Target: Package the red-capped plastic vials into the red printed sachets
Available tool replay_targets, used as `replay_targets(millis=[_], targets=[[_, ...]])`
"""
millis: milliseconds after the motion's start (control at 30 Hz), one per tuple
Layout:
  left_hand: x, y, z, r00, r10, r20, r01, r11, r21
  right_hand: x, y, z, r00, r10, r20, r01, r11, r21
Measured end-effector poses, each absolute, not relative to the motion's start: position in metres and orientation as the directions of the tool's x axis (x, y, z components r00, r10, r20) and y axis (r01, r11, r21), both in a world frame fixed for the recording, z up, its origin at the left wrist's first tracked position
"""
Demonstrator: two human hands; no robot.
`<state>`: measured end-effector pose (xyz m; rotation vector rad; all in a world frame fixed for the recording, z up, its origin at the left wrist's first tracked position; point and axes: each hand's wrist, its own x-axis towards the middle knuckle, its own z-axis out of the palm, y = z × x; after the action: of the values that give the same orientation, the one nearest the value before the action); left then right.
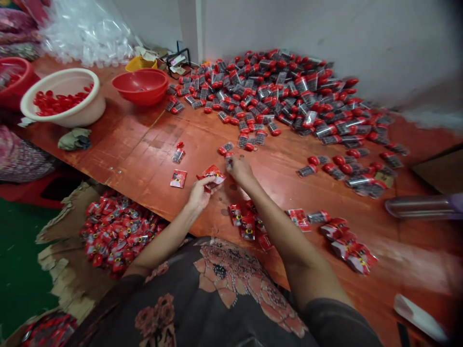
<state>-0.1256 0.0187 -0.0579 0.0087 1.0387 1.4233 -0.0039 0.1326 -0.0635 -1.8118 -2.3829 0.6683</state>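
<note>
White basin [81, 115] of caps [60, 102]; left hand [200, 193] shut on packet [214, 173], right hand [240, 169] on tube [229, 159]

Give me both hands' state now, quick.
Left hand: closed on a red printed packet.
Right hand: fingers closed on a small red-capped container.

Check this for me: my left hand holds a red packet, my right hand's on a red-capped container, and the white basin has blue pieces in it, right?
Not quite: the head view shows red pieces in the white basin, not blue ones. Your left hand does hold a red packet, and your right hand is on a red-capped container.
</note>
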Motion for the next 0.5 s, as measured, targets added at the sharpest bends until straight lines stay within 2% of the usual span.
replay_targets(millis=[400,500], targets=[[-0.123,0.008,-0.043,-0.236,0.804,-0.545,-0.774,0.184,0.606,-0.008,0.13,-0.052,-0.192,0.96,-0.201,0.89,0.084,-0.448],[-0.129,0.006,-0.042,-0.249,0.807,-0.536,-0.785,0.156,0.599,0.011,0.112,-0.039,-0.235,0.958,-0.167,0.826,0.106,-0.554]])
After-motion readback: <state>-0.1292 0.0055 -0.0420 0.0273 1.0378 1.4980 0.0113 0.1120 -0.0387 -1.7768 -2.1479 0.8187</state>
